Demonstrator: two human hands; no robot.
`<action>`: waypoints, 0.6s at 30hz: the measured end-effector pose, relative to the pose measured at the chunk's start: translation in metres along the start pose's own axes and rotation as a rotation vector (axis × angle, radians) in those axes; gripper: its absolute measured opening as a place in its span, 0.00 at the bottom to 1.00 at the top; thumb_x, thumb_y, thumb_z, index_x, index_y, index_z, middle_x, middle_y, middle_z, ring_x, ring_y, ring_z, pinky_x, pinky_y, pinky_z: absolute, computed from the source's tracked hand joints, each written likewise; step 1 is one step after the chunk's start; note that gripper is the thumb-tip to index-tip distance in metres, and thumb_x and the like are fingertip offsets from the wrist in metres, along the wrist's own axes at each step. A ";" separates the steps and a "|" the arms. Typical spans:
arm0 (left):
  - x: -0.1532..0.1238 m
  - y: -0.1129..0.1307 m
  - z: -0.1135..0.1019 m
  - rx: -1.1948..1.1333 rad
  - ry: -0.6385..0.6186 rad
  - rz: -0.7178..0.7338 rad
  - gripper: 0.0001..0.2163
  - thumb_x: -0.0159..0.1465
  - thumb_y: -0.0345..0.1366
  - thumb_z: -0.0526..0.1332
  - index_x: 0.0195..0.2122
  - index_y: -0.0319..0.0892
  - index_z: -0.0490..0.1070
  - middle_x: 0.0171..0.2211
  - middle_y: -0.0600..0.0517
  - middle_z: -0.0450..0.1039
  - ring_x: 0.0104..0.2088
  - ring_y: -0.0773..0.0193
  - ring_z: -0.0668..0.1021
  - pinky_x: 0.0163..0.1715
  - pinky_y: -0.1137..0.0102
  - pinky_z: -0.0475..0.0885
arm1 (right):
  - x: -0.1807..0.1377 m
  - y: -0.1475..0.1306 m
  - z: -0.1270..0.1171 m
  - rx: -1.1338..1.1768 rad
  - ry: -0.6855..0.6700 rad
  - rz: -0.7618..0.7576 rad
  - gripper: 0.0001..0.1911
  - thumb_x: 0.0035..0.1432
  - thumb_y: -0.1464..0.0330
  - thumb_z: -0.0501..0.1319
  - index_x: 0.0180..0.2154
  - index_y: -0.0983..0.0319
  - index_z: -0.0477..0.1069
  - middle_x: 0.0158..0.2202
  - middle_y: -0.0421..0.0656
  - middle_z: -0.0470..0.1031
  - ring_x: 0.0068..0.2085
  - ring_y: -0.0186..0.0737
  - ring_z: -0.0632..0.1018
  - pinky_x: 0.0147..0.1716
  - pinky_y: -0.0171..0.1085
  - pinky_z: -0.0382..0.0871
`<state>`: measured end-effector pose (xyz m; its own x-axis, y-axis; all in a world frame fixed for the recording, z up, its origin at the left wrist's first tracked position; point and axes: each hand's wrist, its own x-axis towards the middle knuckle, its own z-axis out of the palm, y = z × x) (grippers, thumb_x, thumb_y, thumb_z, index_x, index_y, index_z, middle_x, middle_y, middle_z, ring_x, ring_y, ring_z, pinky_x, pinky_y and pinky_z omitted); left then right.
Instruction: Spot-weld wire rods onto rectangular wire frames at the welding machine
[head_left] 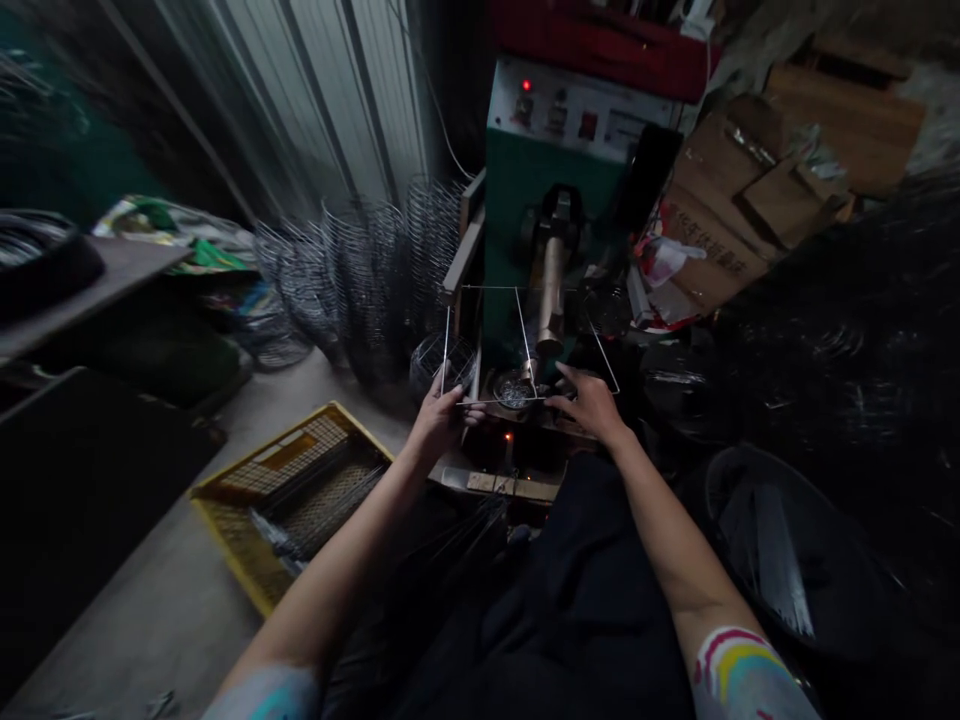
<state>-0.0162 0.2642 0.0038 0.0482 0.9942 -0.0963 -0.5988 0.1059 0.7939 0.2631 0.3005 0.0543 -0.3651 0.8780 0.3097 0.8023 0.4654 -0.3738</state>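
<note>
Wire, thin and silvery, makes up the wire frame (491, 288) I hold: an open rectangle with a couple of cross rods. I judge it light, stiff along each rod but springy across the whole span, and easy to twist out of square if taken by one corner only. The near rail, out towards its two ends, looks the best place to take it, since a hold at both ends steadies the rest.

That is where I have it. My left grip (439, 415) is clamped on the near left corner, thumb and fingers pinched together round the wire. My right grip (592, 400) lies over the near rail further right, fingers stretched towards the middle and touching the wire; I cannot tell whether they close round it or only press down on it.

The frame lies roughly level in front of my knees, its far rail up against the green machine (517, 190). A brass-coloured electrode (551, 285) comes down over the frame's middle, just above a small round dish (514, 390) beneath the near rail.

Further out, a yellow crate (247, 540) sits on the floor (135, 620) to my left, with stacked wire baskets (360, 280) behind it. Cardboard boxes (720, 230) lean to the right of the machine, and a black tub (795, 560) stands by my right elbow.
</note>
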 end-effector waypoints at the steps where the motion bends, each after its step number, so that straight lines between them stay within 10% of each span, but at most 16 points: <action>1: 0.003 0.001 0.000 0.001 0.004 0.002 0.47 0.60 0.35 0.66 0.71 0.47 0.32 0.24 0.50 0.77 0.21 0.60 0.79 0.19 0.74 0.69 | 0.004 0.002 0.002 -0.004 0.009 0.012 0.34 0.53 0.60 0.70 0.60 0.59 0.66 0.48 0.49 0.79 0.47 0.49 0.79 0.47 0.43 0.72; 18: 0.023 0.001 -0.006 -0.001 0.002 0.033 0.43 0.63 0.33 0.63 0.71 0.46 0.34 0.23 0.51 0.78 0.21 0.59 0.81 0.19 0.72 0.74 | 0.016 0.020 0.005 0.097 0.101 0.002 0.30 0.54 0.56 0.68 0.56 0.60 0.70 0.48 0.49 0.78 0.47 0.49 0.79 0.48 0.44 0.71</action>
<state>-0.0203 0.2872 -0.0011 0.0266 0.9971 -0.0718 -0.6007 0.0734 0.7961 0.2714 0.3242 0.0469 -0.3097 0.8655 0.3937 0.7518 0.4764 -0.4559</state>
